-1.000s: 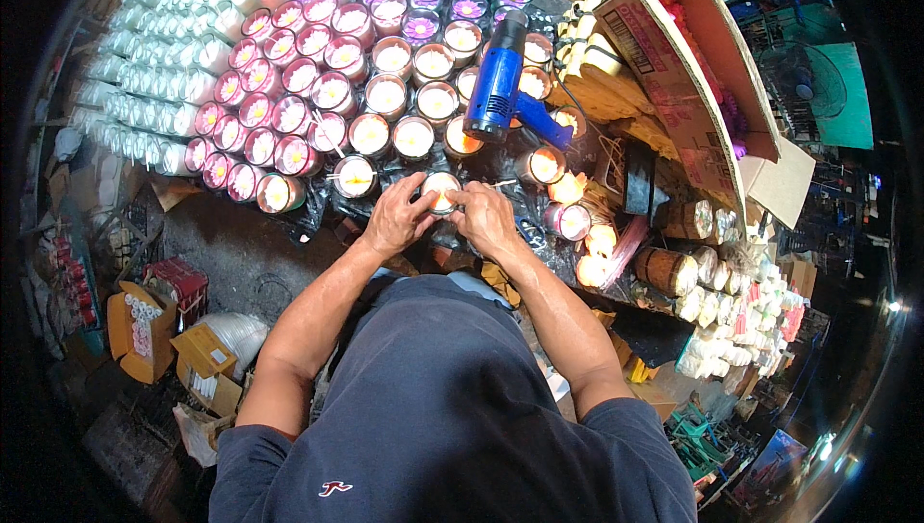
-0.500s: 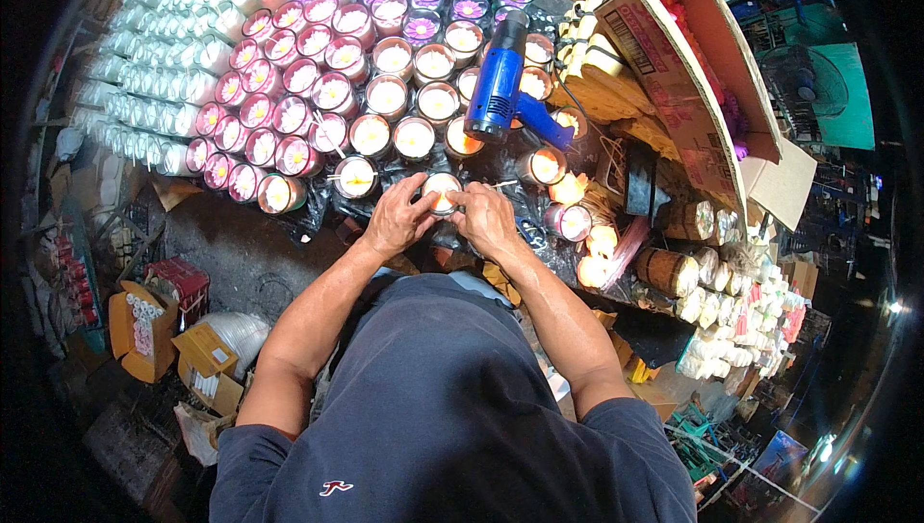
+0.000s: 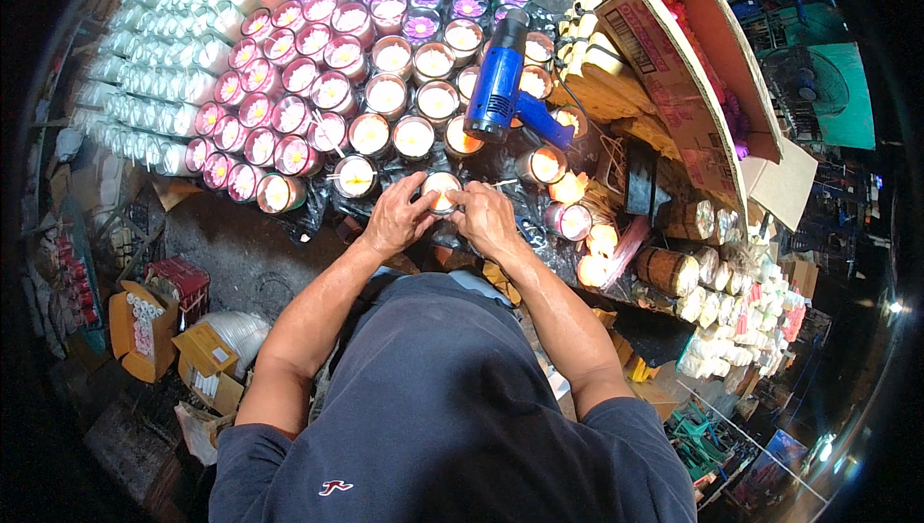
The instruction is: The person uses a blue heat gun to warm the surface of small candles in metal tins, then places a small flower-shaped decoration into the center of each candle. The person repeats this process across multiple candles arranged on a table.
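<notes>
Between my two hands, at the near edge of the black plastic sheet, stands a small glass candle [image 3: 442, 182] with pale wax and an orange-yellow middle. The fingers of my left hand [image 3: 397, 217] are closed on its left rim. From the other side, my right hand [image 3: 486, 220] grips it with thumb and fingers bent at the rim. Another glass candle [image 3: 355, 177] with a thin stick across its top is just left of my left hand. A blue heat gun [image 3: 497, 90] lies beyond my hands, over more cream candles [image 3: 438, 101].
Rows of pink candles [image 3: 258, 107], purple flower candles [image 3: 422, 26] and clear glasses [image 3: 159, 71] spread back and left. At right stand an open cardboard box [image 3: 664, 71] and lit flower-shaped pieces [image 3: 568, 188]. Small boxes [image 3: 144, 331] sit low on the left.
</notes>
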`<action>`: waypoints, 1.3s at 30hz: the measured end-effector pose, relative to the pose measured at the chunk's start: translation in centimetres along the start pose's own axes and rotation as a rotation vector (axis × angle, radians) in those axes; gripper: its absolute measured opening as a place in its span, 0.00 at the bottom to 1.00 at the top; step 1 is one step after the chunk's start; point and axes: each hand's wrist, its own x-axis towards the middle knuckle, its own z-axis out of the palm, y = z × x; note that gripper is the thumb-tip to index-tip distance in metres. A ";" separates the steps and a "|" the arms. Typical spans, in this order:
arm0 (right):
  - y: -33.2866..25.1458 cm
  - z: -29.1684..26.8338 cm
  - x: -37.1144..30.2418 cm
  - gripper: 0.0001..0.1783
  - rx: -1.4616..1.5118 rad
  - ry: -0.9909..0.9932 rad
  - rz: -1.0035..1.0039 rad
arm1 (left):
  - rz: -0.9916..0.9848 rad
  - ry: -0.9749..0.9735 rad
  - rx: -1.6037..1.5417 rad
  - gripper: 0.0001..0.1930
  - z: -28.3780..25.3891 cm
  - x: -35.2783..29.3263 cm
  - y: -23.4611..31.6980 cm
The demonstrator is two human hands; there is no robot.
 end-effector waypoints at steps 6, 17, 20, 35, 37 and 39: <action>0.2 0.2 -0.1 0.20 0.001 0.014 -0.017 | 0.008 0.018 -0.003 0.33 0.1 0.0 0.1; 0.1 0.2 0.0 0.20 0.008 -0.002 -0.013 | -0.009 0.005 0.012 0.30 -0.1 -0.1 0.3; 0.2 0.2 0.0 0.20 0.017 -0.001 -0.014 | -0.012 0.000 0.010 0.30 -0.1 0.0 0.3; 0.3 0.5 -0.2 0.21 0.009 0.009 -0.007 | -0.006 0.013 0.011 0.30 -0.1 0.0 0.4; 0.3 0.4 -0.2 0.21 -0.003 0.012 -0.019 | -0.001 0.023 0.008 0.30 -0.1 0.0 0.3; 0.3 0.4 -0.2 0.21 -0.007 0.011 -0.019 | -0.002 0.025 0.002 0.30 0.0 0.0 0.4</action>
